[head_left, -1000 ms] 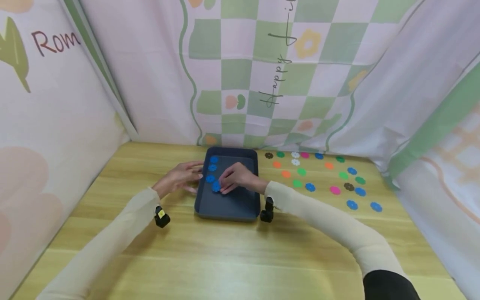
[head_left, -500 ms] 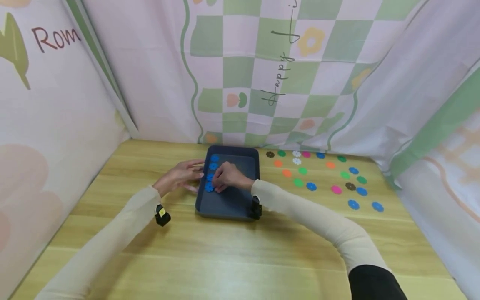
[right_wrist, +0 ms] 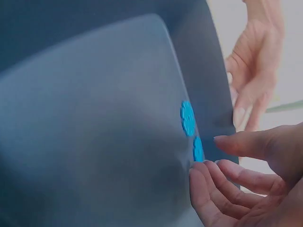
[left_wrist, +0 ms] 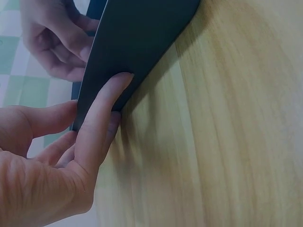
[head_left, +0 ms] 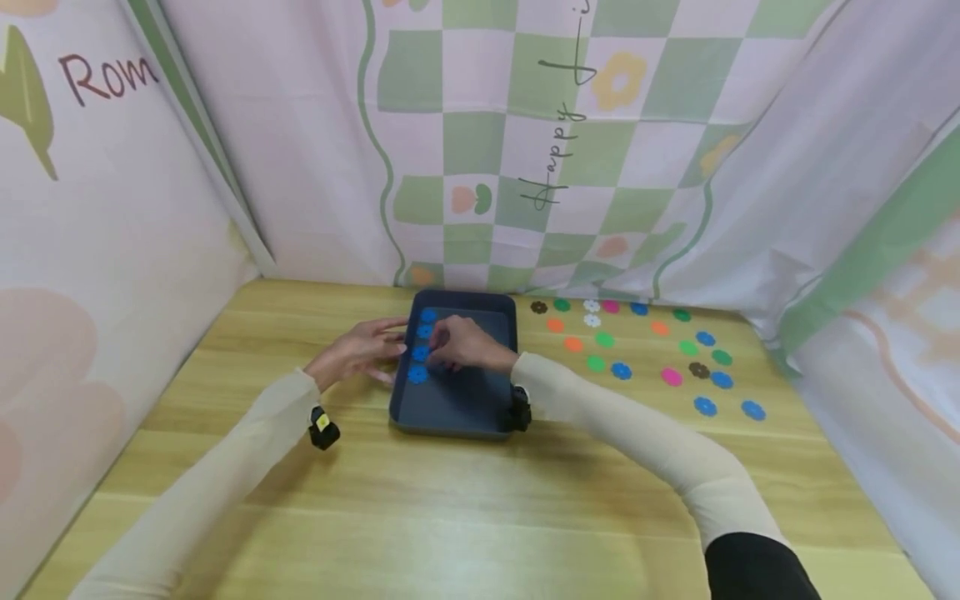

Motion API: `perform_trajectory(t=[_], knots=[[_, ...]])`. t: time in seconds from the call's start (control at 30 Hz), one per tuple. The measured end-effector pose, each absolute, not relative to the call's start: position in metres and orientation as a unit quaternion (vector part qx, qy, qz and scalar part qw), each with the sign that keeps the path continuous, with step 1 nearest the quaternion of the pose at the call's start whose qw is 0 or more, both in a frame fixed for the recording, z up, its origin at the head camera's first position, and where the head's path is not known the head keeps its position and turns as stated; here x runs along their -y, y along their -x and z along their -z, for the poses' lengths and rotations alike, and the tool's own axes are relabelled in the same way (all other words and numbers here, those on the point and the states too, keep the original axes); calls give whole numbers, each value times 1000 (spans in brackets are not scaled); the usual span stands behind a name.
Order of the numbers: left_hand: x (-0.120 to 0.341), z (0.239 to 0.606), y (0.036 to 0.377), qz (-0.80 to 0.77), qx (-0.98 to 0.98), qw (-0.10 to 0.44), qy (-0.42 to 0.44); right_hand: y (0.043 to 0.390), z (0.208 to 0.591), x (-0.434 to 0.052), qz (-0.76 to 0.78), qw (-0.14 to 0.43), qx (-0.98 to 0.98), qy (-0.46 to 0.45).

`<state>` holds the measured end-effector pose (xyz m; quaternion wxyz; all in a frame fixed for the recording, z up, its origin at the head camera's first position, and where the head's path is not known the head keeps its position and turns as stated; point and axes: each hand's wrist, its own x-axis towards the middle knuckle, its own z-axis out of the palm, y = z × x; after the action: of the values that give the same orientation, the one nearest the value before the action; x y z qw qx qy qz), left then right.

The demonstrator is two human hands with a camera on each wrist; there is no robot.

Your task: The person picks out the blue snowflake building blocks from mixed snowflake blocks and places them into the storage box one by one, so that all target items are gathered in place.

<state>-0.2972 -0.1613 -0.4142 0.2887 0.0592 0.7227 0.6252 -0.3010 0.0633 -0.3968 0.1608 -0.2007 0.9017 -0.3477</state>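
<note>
Fingers of right hand [head_left: 461,346] loosely curled, hovering inside dark tray [head_left: 468,400], tips just beside blue flower pieces [right_wrist: 188,118] lined along left wall, pinching nothing; left hand [head_left: 358,352] fingers straight, pressing tray's outer left wall on table [head_left: 450,500]

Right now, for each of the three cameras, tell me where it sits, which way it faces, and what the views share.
Head: worn on the head, looking forward and down at the table, dark tray and scattered flower pieces; both sleeves, left hand and right hand show.
Left wrist: beside the left hand, facing along the tray's outer wall; its fingers touch it.
Right wrist: above the right hand, facing into the tray at blue flower pieces.
Shared: every view shows the tray and both hands.
</note>
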Motion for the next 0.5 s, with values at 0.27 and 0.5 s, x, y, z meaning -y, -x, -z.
perform_trajectory(t=[0.27,0.5], knots=[[156,405,301,-599,-748,281,-55,304,392,-99,373,120,-903,178],[154,408,301,-604,-745,279,-54,305,378,-152,419,84,-890,158]])
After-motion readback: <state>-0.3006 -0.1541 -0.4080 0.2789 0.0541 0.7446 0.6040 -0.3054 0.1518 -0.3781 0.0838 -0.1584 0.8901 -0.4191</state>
